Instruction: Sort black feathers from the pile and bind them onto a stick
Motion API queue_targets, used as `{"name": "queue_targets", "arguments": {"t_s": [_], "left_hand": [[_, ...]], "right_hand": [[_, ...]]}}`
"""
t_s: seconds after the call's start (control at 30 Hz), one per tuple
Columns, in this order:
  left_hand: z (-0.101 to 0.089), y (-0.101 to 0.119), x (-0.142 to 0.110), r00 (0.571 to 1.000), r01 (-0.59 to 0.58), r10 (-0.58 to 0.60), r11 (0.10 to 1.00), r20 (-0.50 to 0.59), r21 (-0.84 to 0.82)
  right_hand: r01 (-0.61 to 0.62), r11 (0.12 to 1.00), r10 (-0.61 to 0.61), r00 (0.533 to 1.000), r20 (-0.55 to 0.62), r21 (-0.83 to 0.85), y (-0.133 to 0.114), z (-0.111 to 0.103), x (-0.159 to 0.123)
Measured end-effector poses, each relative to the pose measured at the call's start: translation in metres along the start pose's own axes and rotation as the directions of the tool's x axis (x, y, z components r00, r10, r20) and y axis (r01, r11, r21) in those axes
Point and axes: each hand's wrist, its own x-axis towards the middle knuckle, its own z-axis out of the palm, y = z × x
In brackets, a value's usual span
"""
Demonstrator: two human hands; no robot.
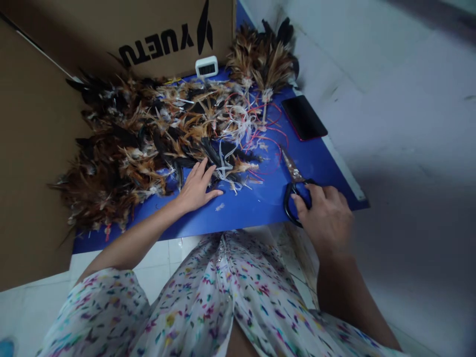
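The scissors (295, 173) lie at the right side of the blue tabletop (178, 225), forward-left of the nearer right hand (329, 218), which is clamped on their black handles, the long axis slanting away and leftward. Their blades look dull and stained; the left hand (197, 191), fingers apart, touches the feathers (193, 131).
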Motion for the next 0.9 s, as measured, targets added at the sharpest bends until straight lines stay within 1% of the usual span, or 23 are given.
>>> {"name": "queue_targets", "arguments": {"t_s": [0.1,0.2,0.27,0.33,0.43,0.5,0.57,0.67,0.77,0.83,0.9], "left_hand": [[0.003,-0.001,0.016,0.999,-0.031,0.031,1.0,-0.02,0.005],[0.005,-0.002,0.032,0.998,-0.055,0.055,0.998,-0.021,0.012],[0.005,-0.003,0.038,0.997,-0.075,0.076,0.997,-0.027,0.009],[0.003,-0.004,0.04,0.995,-0.089,0.09,0.996,-0.046,0.005],[-0.001,-0.004,0.034,0.99,-0.101,0.101,0.995,-0.094,0.001],[-0.003,-0.004,0.024,0.984,-0.111,0.109,0.994,-0.14,-0.001],[-0.004,-0.006,0.014,0.976,-0.118,0.115,0.993,-0.185,-0.005],[-0.003,-0.009,0.001,0.968,-0.122,0.113,0.992,-0.225,-0.026],[-0.001,-0.011,-0.004,0.956,-0.128,0.106,0.99,-0.273,-0.065],[-0.001,-0.01,-0.006,0.945,-0.132,0.094,0.986,-0.313,-0.102],[-0.004,-0.008,-0.006,0.933,-0.133,0.076,0.981,-0.351,-0.139]], "right_hand": [[0.033,0.999,-0.032,0.999,-0.029,0.033,-0.001,-0.006,0.002],[0.097,0.986,-0.086,0.993,-0.083,0.139,-0.009,-0.017,0.015],[0.169,0.957,-0.154,0.985,-0.081,0.237,-0.019,-0.022,0.03],[0.255,0.926,-0.253,0.966,-0.045,0.279,-0.032,-0.024,0.049],[0.324,0.924,-0.348,0.933,0.09,0.204,-0.052,-0.018,0.075],[0.353,0.928,-0.37,0.912,0.176,0.121,-0.063,-0.011,0.086],[0.37,0.927,-0.374,0.9,0.222,0.062,-0.07,-0.004,0.093],[0.361,0.932,-0.357,0.907,0.225,0.021,-0.074,0.007,0.096],[0.341,0.94,-0.339,0.92,0.196,0.027,-0.072,0.015,0.097],[0.317,0.945,-0.326,0.932,0.157,0.08,-0.068,0.018,0.098],[0.28,0.942,-0.3,0.95,0.091,0.186,-0.064,0.018,0.097]]}}
